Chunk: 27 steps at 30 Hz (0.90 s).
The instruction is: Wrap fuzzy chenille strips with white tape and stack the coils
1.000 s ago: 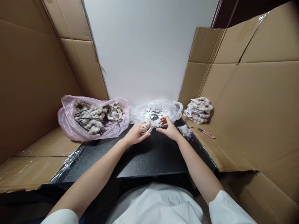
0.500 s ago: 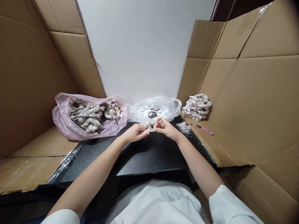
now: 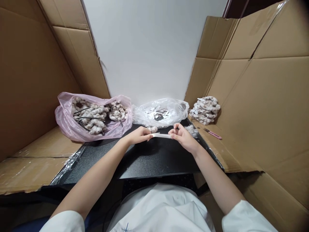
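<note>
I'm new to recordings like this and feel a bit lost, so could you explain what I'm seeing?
No machine here: a camera on a person's head looks forward and down at their bare hands. The left hand and right hand hold a pale strip between them; a fluffy piece shows at the left hand. Beyond the hands, a pink bag of fluffy pieces sits left, and a clear bag of small flat pieces in the middle. Right, on cardboard, are a fluffy stack and pink-handled tool.
</note>
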{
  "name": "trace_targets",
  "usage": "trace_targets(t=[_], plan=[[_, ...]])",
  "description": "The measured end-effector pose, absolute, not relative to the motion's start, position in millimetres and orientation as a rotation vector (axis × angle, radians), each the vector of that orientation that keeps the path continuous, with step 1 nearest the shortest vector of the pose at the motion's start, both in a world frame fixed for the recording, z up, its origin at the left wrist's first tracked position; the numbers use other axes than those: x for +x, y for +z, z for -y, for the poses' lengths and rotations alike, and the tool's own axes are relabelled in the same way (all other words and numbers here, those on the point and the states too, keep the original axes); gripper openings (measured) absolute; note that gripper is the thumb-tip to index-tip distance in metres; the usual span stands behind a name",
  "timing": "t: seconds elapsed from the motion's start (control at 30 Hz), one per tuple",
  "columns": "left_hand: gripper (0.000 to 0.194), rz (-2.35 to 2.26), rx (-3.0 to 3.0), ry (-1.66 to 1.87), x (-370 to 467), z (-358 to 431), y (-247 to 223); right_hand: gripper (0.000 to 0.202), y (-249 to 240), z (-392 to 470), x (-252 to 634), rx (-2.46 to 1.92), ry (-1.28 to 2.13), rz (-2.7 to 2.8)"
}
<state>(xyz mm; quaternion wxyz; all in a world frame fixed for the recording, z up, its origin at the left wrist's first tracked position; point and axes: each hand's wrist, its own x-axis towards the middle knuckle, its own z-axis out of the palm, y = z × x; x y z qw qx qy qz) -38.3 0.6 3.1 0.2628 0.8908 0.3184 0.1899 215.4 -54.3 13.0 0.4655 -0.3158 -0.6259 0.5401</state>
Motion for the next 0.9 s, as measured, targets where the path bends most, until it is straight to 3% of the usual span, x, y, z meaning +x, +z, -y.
trace_targets(t=[0.37,0.53,0.77,0.9], plan=[[0.031,-0.804,2.518,0.46,-29.9,-2.5,-5.4,0.04,-5.5,108.4,250.7,-0.987,1.098,1.47],[0.026,-0.792,2.602,0.481,-26.8,-1.5,-9.3,0.026,-2.9,133.1,244.8,-1.045,0.975,1.607],[0.027,-0.866,2.676,0.531,-28.4,-0.2,-9.0,0.013,23.1,145.1,263.3,-1.384,0.078,1.804],[0.031,-0.796,2.673,0.562,-23.8,1.8,-8.1,0.013,43.6,130.3,242.3,-1.29,0.019,1.916]])
